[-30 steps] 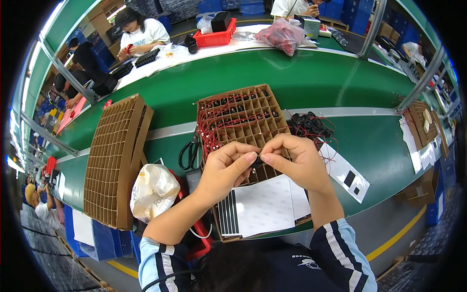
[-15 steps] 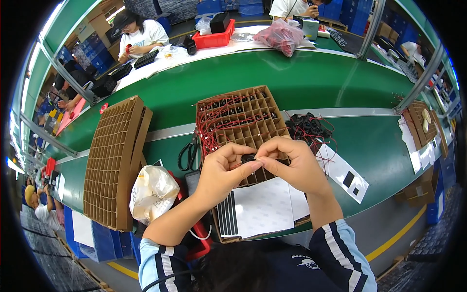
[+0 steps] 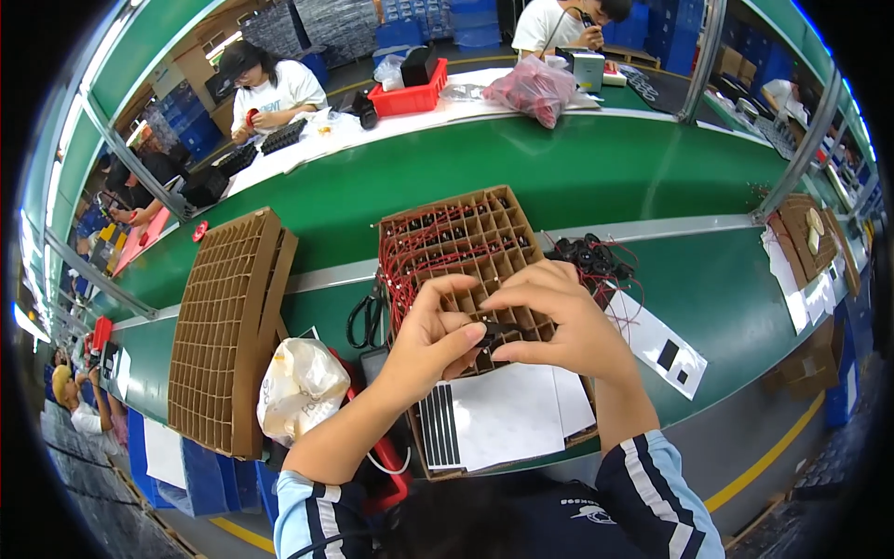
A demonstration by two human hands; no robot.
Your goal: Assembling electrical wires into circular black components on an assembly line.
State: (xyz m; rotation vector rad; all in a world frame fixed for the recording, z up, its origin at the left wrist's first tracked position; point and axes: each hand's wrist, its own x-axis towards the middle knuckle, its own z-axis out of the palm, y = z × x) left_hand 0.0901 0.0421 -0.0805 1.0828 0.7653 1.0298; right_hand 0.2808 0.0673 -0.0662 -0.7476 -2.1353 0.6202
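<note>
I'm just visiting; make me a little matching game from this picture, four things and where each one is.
Things:
1. small black part
2. scissors
3. red tray
4. tangled pile of black parts

Places:
A. on the far bench
B. just right of the wired cardboard box
C. between the left hand and right hand
D. just left of the wired cardboard box

Pairs: 1-C, 2-D, 3-A, 4-B
</note>
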